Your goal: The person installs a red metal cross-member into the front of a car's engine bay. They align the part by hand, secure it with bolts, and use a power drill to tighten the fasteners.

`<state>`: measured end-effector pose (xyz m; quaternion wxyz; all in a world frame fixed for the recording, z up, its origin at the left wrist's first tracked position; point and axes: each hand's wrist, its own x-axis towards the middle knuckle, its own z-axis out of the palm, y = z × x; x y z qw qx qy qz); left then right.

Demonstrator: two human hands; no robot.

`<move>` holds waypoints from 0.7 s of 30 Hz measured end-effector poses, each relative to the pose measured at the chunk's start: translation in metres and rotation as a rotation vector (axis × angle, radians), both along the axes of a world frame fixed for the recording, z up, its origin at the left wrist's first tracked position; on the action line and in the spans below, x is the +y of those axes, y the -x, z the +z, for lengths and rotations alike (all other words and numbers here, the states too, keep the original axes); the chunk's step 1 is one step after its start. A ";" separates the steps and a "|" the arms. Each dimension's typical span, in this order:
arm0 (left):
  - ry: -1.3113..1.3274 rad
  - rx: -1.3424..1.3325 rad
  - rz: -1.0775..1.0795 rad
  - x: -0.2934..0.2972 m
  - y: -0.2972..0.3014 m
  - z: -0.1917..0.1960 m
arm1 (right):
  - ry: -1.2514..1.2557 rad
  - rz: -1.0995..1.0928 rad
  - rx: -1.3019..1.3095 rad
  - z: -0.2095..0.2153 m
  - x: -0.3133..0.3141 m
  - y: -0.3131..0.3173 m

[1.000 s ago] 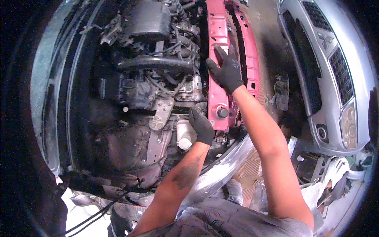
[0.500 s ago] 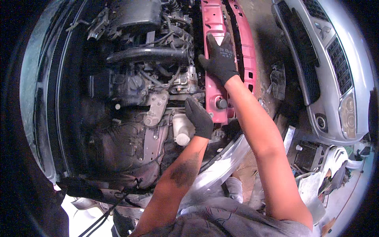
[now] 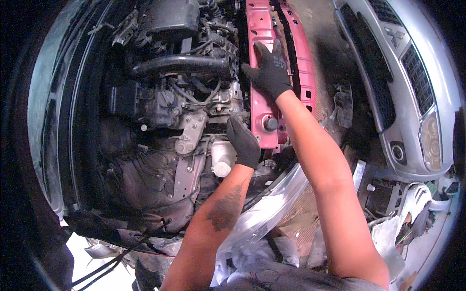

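Resting spread open on one pink beam [image 3: 261, 107], right of one engine [image 3: 184, 65], is my right hand [image 3: 271, 73]; from here I cannot tell whether my left hand [image 3: 244, 141], beside one white reservoir [image 3: 221, 156], grips.

Black gloves cover the left hand [image 3: 244, 144] and the right hand [image 3: 271, 75], the latter with small pale lettering across its back; the left forearm [image 3: 206, 237] bears a dark patterned tattoo. The front panel [image 3: 259, 109] is pinkish red, its round plug [image 3: 270, 124] black. The reservoir [image 3: 223, 151] is off-white, the bracket [image 3: 192, 127] dull grey, the engine hose [image 3: 184, 64] glossy black. The bumper [image 3: 439, 63] is silvery blue with a dark latticed grille [image 3: 419, 87]; the floor mat [image 3: 305, 213] shows a fine tan weave, and the shirt [image 3: 291, 280] is grey
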<state>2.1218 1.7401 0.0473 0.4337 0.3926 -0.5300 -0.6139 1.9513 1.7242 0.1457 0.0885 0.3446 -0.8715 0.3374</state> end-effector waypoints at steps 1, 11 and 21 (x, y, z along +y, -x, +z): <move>-0.082 0.022 -0.034 0.000 0.001 0.001 | 0.031 -0.014 -0.013 -0.004 0.003 0.005; -0.249 0.144 -0.008 -0.012 0.011 0.001 | 0.241 -0.203 -0.147 -0.009 0.056 -0.083; -0.213 0.128 0.047 0.001 0.017 0.035 | 0.507 -0.225 -0.341 -0.036 0.100 -0.033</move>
